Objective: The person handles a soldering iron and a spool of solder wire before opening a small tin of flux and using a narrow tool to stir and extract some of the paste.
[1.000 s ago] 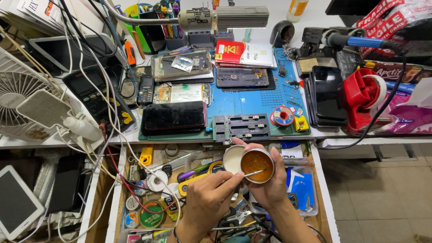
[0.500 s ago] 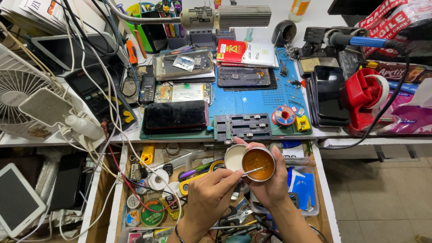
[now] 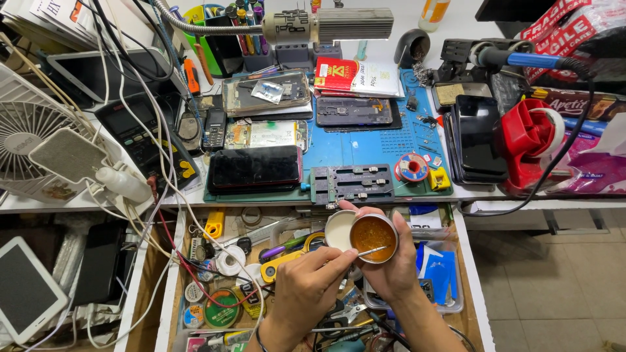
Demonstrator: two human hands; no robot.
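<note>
The person's right hand (image 3: pixel 391 261) cradles a small round metal tin of amber paste (image 3: pixel 373 238) over the open drawer (image 3: pixel 171 287), its fingers wrapped around the tin's wall, so that grip is clamped on the tin. The tin's white round lid (image 3: pixel 339 229) sits tucked against the tin's left side, touching it, and appears to be held by the same fingers. The left hand (image 3: pixel 306 287) pinches a thin metal tool (image 3: pixel 370 251) (tweezers or a probe; too fine to tell), its grip closed on the near end while the tip rests at the near rim of the paste.

Compared with a second ago, little has changed: the tin stays in the same spot just near of the counter's edge, and the tool's tip still lies across the paste at about the same angle. The hands have only settled slightly, which suggests a steady, careful dab rather than a scoop.

Just far of the tin, on the blue work mat (image 3: pixel 365 146), lies a dark grey metal clamping fixture (image 3: pixel 352 184), with a small spool of solder wire (image 3: pixel 412 168) to its right and a black-screened phone in a red frame (image 3: pixel 254 168) to its left. A red tape dispenser (image 3: pixel 531 140) stands at the counter's right.
</note>
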